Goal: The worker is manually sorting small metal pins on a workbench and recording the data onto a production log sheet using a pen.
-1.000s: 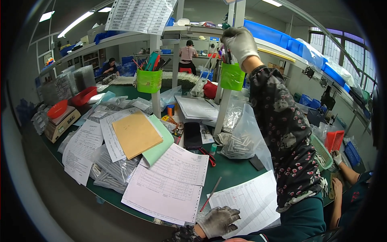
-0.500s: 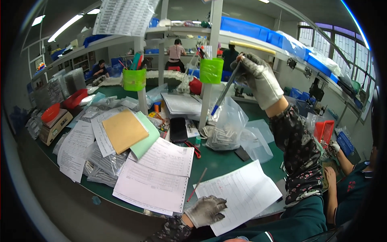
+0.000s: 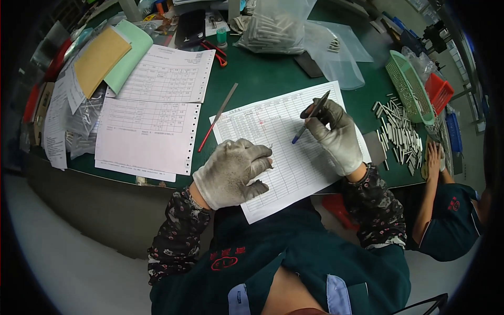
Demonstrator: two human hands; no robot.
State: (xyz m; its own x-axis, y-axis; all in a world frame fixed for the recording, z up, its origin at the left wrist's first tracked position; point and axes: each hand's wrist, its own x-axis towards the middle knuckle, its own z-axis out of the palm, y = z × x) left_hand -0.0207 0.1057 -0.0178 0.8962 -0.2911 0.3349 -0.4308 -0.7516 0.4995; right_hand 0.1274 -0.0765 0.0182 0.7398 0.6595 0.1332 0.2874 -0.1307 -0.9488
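Pen (image 3: 318, 106) is positioned over the ruled sheet (image 3: 286, 157), blue end downward, pinched between thumb and fingers of the gloved right hand (image 3: 336, 134). Gloved left hand (image 3: 233, 170) lies palm-down across the sheet's left edge, fingers slightly spread. Slim red-handled tool (image 3: 219, 115) rests on the green surface (image 3: 254, 73).

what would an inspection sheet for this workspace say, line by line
surface: green tabletop
work items: lined sheet between the hands; dark pen with a blue lower end
clutter: thin red-handled tool beside the sheet; printed papers, brown envelope, bag of metal pieces, loose metal pins
grips: both gloved; right grip holds the pen above the sheet, left grip lies on the sheet's left part
cables: nothing seen
surroundings: co-worker's hands at right, near the pins
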